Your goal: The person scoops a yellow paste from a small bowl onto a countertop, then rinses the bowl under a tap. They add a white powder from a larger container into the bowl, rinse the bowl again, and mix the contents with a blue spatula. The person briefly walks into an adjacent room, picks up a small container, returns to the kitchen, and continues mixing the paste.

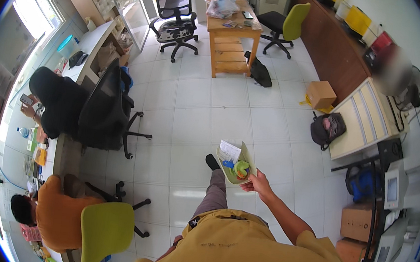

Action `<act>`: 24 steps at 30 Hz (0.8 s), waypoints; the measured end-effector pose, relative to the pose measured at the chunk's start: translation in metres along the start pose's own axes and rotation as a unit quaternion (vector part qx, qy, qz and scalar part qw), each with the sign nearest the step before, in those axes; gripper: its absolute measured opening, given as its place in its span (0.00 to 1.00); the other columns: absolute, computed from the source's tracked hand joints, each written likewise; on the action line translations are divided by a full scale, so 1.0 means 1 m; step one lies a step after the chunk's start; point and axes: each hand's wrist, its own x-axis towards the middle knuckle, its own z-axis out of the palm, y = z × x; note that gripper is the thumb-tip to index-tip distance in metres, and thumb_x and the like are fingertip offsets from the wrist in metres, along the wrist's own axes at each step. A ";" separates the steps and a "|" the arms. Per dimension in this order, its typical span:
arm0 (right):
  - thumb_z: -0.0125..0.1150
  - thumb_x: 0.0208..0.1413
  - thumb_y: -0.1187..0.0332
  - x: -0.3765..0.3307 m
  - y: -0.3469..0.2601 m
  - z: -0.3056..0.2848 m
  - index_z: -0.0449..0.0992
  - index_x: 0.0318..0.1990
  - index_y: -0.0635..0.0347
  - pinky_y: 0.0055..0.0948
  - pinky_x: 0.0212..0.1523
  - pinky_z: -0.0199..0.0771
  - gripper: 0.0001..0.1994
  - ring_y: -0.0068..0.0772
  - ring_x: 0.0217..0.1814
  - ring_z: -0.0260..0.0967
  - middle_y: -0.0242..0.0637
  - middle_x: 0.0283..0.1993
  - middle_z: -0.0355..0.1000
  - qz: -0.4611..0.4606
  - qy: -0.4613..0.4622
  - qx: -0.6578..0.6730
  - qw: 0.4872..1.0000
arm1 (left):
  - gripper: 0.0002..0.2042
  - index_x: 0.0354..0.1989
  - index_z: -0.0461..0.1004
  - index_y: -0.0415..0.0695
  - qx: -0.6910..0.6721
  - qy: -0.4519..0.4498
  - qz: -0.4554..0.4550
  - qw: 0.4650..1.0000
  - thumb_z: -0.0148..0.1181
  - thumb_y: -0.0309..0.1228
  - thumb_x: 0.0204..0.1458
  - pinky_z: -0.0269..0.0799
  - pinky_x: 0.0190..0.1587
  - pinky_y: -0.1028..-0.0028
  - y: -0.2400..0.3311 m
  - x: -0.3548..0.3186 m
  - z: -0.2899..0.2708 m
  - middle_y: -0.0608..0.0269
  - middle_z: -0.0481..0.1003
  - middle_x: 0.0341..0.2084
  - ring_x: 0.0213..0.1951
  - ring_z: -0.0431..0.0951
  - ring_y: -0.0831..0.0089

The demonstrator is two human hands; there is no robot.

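My right hand [258,183] is stretched out in front of me, shut on the near edge of a pale green tray [249,154]. In the tray lie a white paper slip [229,151], a green ring-shaped roll [241,168] and a small blue item [228,163]. Below the tray my grey-trousered leg [216,193] steps forward on the white tiled floor. My left hand is out of sight behind my yellow shirt.
A wooden table [231,28] stands ahead with a black chair [178,20] and a lime chair [289,20] beside it. A black bag [261,73], a cardboard box [321,94] and a backpack [328,128] lie on the floor. Two people sit at the left desk; a shelf of equipment [393,193] is at the right.
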 end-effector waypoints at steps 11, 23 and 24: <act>0.42 0.58 0.70 0.207 -0.197 0.091 0.61 0.60 0.58 0.26 0.30 0.80 0.21 0.29 0.28 0.77 0.43 0.35 0.78 0.011 -0.069 0.023 0.997 | 0.12 0.37 0.74 0.42 0.041 0.121 0.085 0.988 0.53 0.38 0.53 0.72 0.41 0.54 0.172 0.317 -0.276 0.47 0.77 0.31 0.37 0.78 0.50; 0.42 0.58 0.70 0.475 -0.413 0.189 0.59 0.61 0.58 0.26 0.31 0.80 0.22 0.29 0.30 0.77 0.43 0.37 0.77 0.012 -0.076 -0.017 0.997 | 0.16 0.53 0.70 0.37 -0.340 0.238 0.132 0.900 0.48 0.35 0.62 0.74 0.34 0.75 0.403 0.542 -0.668 0.53 0.77 0.40 0.39 0.79 0.70; 0.43 0.58 0.69 0.497 -0.426 0.201 0.61 0.60 0.58 0.26 0.30 0.79 0.21 0.29 0.30 0.77 0.44 0.36 0.77 0.014 -0.071 -0.016 0.997 | 0.16 0.52 0.70 0.37 -0.333 0.218 0.089 0.913 0.48 0.35 0.62 0.73 0.32 0.76 0.380 0.558 -0.667 0.55 0.77 0.37 0.37 0.79 0.71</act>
